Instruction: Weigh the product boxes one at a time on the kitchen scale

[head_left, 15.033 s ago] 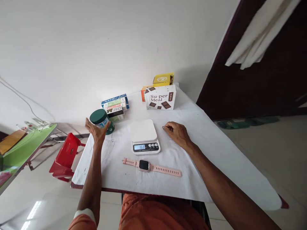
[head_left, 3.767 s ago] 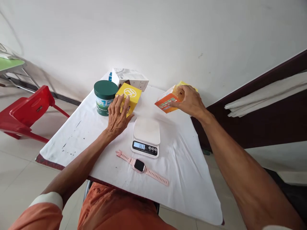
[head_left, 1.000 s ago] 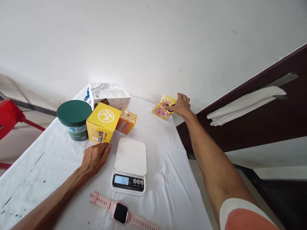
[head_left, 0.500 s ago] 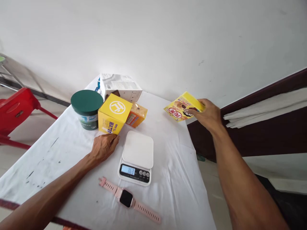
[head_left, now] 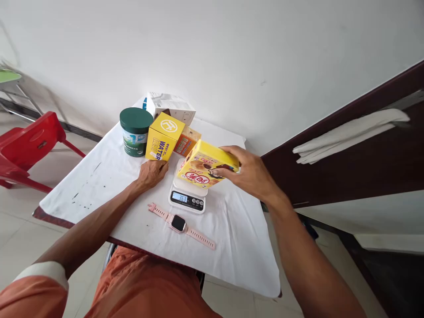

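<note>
My right hand (head_left: 250, 174) grips a yellow snack box (head_left: 202, 168) and holds it tilted just above the white kitchen scale (head_left: 187, 198), whose display reads 363. My left hand (head_left: 151, 172) rests on the cloth with curled fingers, touching the base of a yellow cube box marked WATER (head_left: 162, 139). A pink smartwatch (head_left: 179, 223) lies flat in front of the scale.
Behind the yellow cube box stand a green-lidded tub (head_left: 134, 130), an orange packet (head_left: 186, 141) and a white carton (head_left: 170, 106). The white-covered table (head_left: 245, 247) ends close on the right beside a dark wooden door (head_left: 347, 159). A red plastic chair (head_left: 26, 148) stands at the left.
My right hand has carried the yellow snack box from the table's far right corner to above the scale. My left hand has stayed by the yellow cube box.
</note>
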Tool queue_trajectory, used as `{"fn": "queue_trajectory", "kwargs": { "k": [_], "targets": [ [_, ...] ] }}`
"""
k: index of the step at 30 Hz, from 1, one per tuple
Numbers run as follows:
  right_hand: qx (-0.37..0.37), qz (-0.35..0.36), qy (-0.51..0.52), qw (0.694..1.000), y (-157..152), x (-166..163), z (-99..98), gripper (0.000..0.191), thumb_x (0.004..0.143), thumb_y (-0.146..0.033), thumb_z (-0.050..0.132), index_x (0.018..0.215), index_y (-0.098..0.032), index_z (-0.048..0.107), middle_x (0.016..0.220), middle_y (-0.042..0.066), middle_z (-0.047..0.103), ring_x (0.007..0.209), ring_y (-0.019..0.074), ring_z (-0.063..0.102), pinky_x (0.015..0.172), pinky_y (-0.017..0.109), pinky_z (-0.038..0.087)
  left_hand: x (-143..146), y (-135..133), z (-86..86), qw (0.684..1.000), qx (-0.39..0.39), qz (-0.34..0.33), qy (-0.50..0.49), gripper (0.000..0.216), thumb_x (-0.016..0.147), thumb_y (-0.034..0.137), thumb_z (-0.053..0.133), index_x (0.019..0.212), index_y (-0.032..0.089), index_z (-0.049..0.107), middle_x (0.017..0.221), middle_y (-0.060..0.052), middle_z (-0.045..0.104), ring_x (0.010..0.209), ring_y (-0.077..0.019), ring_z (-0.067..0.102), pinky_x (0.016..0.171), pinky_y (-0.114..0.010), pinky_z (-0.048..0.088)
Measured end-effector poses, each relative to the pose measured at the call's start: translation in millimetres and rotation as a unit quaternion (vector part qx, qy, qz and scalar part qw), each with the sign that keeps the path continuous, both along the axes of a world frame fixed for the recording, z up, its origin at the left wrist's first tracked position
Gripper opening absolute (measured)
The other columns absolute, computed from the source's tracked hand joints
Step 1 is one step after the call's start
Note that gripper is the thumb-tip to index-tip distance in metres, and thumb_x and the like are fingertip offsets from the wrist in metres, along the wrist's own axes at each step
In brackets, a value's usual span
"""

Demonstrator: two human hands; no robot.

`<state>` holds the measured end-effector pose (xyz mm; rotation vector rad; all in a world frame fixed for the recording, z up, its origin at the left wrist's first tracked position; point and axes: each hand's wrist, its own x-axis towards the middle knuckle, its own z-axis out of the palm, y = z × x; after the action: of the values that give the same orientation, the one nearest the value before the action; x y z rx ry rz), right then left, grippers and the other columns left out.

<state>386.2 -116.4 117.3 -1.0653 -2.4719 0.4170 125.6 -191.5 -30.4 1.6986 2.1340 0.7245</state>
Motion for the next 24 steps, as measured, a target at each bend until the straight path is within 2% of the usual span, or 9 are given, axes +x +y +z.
{"fn": "queue_trajectory", "kwargs": {
  "k": [4,7,11,13,15,17,18,21,24],
  "targets": [
    [0.016,0.031,-0.014,0.999,-4.6,-14.8,-8.5,0.048,0.079,-0.032,0.074,0.126,-0.027,0.068,0.126,0.008,0.071,0.113,0.0314,0.067,0.101,0.048,0.054,-2.5,-2.3,-1.0,1.0,0.013,-0.006,-0.003,0.039,0.099,0.038,0.043,0.08,0.02,0.072,0.083,-0.01,0.073,0.075,-0.0205,0.061,0.062,-0.031,0.033],
    [-0.017,0.032,-0.003,0.999,-8.9,-11.9,-6.9,0.058,0.079,-0.041,0.077,0.133,-0.027,0.064,0.136,0.009,0.067,0.122,0.0314,0.064,0.105,0.049,0.052,-3.9,-1.8,-2.6,1.0,0.019,-0.005,-0.005,0.038,0.099,0.039,0.044,0.081,0.02,0.072,0.085,-0.01,0.074,0.075,-0.0203,0.062,0.06,-0.031,0.031],
    [-0.094,-0.038,0.137,0.985,-11.3,8.6,-16.0,0.074,0.078,-0.063,0.076,0.141,-0.03,0.056,0.147,0.01,0.06,0.13,0.0307,0.06,0.097,0.045,0.057,-3.6,0.2,-5.6,1.0,0.021,-0.002,-0.003,0.038,0.099,0.039,0.045,0.08,0.02,0.072,0.086,-0.01,0.074,0.075,-0.0196,0.062,0.059,-0.03,0.029],
    [-0.124,-0.1,0.276,0.948,-5.1,19.3,-35.7,0.066,0.085,-0.072,0.061,0.135,-0.029,0.058,0.141,0.011,0.063,0.125,0.0283,0.063,0.088,0.041,0.06,-3.0,1.1,-6.2,1.0,0.021,-0.002,-0.002,0.038,0.098,0.039,0.046,0.077,0.02,0.071,0.083,-0.01,0.073,0.073,-0.02,0.062,0.059,-0.031,0.03],
    [-0.156,-0.167,0.401,0.887,4.8,25.5,-66.4,0.064,0.088,-0.079,0.045,0.119,-0.025,0.062,0.121,0.012,0.071,0.109,0.026,0.07,0.076,0.037,0.06,-2.7,1.7,-5.7,1.0,0.021,-0.002,-0.001,0.038,0.097,0.039,0.046,0.076,0.02,0.071,0.081,-0.01,0.072,0.073,-0.0207,0.062,0.06,-0.031,0.03],
    [-0.19,-0.235,0.465,0.832,14.0,25.8,-102.8,0.063,0.083,-0.082,0.047,0.1,-0.023,0.062,0.095,0.009,0.073,0.085,0.0229,0.072,0.063,0.032,0.055,-3.0,1.7,-4.4,1.0,0.018,-0.002,0.002,0.038,0.098,0.038,0.045,0.077,0.02,0.071,0.08,-0.01,0.071,0.073,-0.021,0.062,0.061,-0.031,0.031],
    [-0.201,-0.257,0.469,0.82,17.1,24.4,-120.7,0.063,0.08,-0.083,0.049,0.094,-0.023,0.06,0.085,0.007,0.07,0.076,0.0213,0.071,0.058,0.03,0.053,-3.4,1.2,-3.6,1.0,0.016,-0.003,0.003,0.038,0.098,0.038,0.045,0.078,0.02,0.071,0.08,-0.01,0.071,0.074,-0.0208,0.062,0.061,-0.031,0.031],
    [-0.194,-0.258,0.435,0.84,19.0,19.2,-162.0,0.064,0.079,-0.086,0.051,0.086,-0.023,0.059,0.073,0.003,0.066,0.063,0.0177,0.064,0.052,0.028,0.047,-3.4,-3.8,-0.4,0.999,0.031,-0.012,-0.024,0.041,0.1,0.041,0.042,0.078,0.019,0.068,0.08,-0.008,0.071,0.074,-0.0187,0.061,0.064,-0.03,0.034],
    [-0.185,-0.225,0.41,0.864,15.7,19.6,-178.1,0.061,0.082,-0.083,0.054,0.084,-0.022,0.061,0.074,0.003,0.066,0.062,0.0156,0.062,0.054,0.028,0.047,3.5,-13.8,8.0,0.994,0.078,-0.02,-0.069,0.048,0.104,0.048,0.034,0.082,0.018,0.065,0.081,-0.006,0.069,0.075,-0.0167,0.06,0.069,-0.028,0.04]
  ]
}}
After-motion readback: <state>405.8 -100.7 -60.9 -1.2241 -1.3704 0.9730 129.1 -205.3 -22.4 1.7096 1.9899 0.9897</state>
